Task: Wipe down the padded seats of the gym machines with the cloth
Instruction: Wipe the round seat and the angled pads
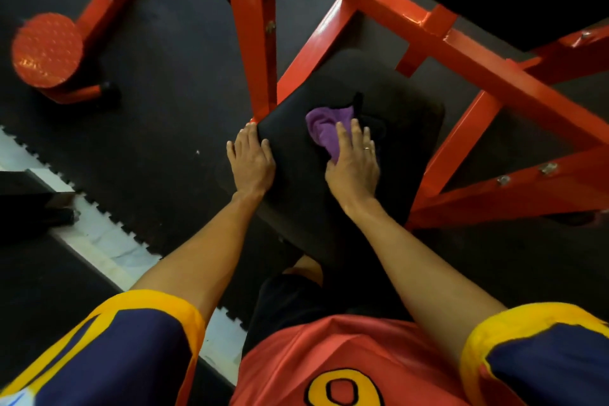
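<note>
wiping is going on at one black padded seat point(405, 115): the right hand point(354, 168) is pressing the purple cloth point(324, 128) onto the middle of the pad, fingers laid out straight over it rather than clutching. the left hand point(252, 161) is resting on the seat's left edge, fingers extended, bracing. i'm judging this as mid-job; how much of the pad is clean isn't showing, and other machines are likely waiting. a yellow numeral point(342, 389) on the red shirt is peeking in, perhaps a 9, cut off; the orange frame point(428, 33) is showing no legible writing.
</note>
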{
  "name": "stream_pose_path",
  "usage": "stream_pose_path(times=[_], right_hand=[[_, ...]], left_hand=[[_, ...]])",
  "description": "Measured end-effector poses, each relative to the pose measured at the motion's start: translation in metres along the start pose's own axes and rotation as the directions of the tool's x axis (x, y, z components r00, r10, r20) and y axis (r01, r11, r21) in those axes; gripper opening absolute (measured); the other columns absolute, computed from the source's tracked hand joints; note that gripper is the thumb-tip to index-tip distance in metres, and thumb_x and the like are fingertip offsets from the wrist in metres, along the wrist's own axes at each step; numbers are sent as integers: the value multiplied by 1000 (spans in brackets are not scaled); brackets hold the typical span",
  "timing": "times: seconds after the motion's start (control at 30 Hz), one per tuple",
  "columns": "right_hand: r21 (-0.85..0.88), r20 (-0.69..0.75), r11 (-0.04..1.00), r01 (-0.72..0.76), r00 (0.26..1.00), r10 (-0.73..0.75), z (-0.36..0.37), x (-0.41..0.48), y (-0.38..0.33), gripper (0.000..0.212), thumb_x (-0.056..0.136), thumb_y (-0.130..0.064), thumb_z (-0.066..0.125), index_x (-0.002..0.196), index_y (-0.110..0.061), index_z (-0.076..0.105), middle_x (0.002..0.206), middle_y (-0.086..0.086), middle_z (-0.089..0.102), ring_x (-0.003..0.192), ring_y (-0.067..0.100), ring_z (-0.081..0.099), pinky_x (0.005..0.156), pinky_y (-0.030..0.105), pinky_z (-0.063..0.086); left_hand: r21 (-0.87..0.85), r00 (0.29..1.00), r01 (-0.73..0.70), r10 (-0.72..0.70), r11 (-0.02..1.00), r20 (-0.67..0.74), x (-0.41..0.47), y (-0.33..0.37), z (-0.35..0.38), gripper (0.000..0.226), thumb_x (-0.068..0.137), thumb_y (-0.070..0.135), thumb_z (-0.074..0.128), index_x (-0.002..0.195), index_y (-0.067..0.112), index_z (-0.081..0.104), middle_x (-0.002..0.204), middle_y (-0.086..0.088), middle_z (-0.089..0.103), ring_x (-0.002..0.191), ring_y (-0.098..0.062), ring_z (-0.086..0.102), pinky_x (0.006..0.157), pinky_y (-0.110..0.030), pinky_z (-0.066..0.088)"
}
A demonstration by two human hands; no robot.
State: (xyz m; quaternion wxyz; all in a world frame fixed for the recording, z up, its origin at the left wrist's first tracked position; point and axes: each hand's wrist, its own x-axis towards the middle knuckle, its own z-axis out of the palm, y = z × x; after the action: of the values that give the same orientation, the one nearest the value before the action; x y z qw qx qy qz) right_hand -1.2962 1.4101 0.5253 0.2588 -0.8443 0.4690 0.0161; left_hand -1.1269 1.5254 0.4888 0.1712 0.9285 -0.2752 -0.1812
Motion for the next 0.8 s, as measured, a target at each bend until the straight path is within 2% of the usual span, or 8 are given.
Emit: stream_pose_path(times=[0.13, 0.23, 0.3, 0.4, 0.47, 0.57, 0.67, 0.8], right_hand=[[-42, 54, 982, 183, 982, -181, -11, -8, 23, 78, 88, -26, 73, 157, -18, 37, 168, 9, 25, 156, 33, 19, 128, 47, 15], [2, -57, 998, 59, 997, -59, -23, 8, 48, 72, 83, -24, 78, 149, -15, 50, 162, 10, 38, 152, 33, 29, 127, 48, 18], [67, -87, 998, -22, 996, 28, -25, 7, 50, 70, 82, -22, 78, 148, -15, 53, 162, 10, 39, 152, 34, 29, 127, 49, 20], [68, -8, 992, 106, 994, -106, -19, -15, 50, 72, 82, -21, 78, 149, -16, 51, 164, 8, 35, 154, 34, 25, 126, 50, 21], [65, -9, 984, 163, 987, -163, -26, -14, 70, 70, 80, -22, 79, 146, -16, 55, 162, 8, 39, 152, 33, 31, 124, 53, 26], [147, -76, 989, 14, 997, -3, -43, 5, 100, 68, 84, -19, 77, 148, -17, 53, 163, 8, 38, 152, 31, 30, 126, 49, 23], [286, -108, 943, -169, 972, 207, -49, 2, 106, 70, 95, -26, 68, 157, -17, 37, 167, 9, 27, 156, 30, 20, 127, 44, 20], [333, -38, 917, -219, 969, 245, -47, -22, 117, 77, 100, -41, 60, 163, -19, 20, 171, 6, 15, 157, 27, 13, 127, 43, 19]], left_hand=[[37, 1000, -21, 21, 999, 12, 7, 19, 6, 58, 107, 36, 38, 157, 10, 28, 161, -11, 32, 151, -26, 24, 127, -49, 5], [70, 997, -75, 73, 995, 33, 13, 27, 6, 59, 107, 38, 38, 157, 9, 27, 162, -13, 30, 152, -27, 23, 127, -46, 10], [86, 995, -92, 88, 992, 44, 15, 37, 8, 60, 107, 38, 38, 158, 9, 26, 164, -13, 27, 153, -27, 21, 127, -46, 9], [115, 993, -113, 109, 987, 41, 11, 51, 14, 62, 107, 37, 38, 158, 6, 23, 165, -15, 23, 154, -29, 16, 127, -46, 7], [124, 987, -157, 151, 980, 51, 9, 60, 20, 62, 107, 35, 39, 158, 5, 23, 166, -15, 20, 155, -29, 14, 128, -45, 6], [131, 972, -230, 221, 964, 78, 8, 80, 30, 61, 107, 35, 39, 159, 6, 23, 167, -14, 17, 155, -27, 12, 128, -43, 5], [168, 943, -332, 318, 928, 103, 6, 103, 41, 61, 107, 36, 40, 158, 5, 26, 166, -15, 20, 155, -28, 15, 128, -42, 6], [179, 918, -394, 376, 902, 125, 2, 131, 54, 63, 107, 38, 41, 158, 4, 26, 166, -16, 20, 155, -29, 15, 128, -42, 4]])
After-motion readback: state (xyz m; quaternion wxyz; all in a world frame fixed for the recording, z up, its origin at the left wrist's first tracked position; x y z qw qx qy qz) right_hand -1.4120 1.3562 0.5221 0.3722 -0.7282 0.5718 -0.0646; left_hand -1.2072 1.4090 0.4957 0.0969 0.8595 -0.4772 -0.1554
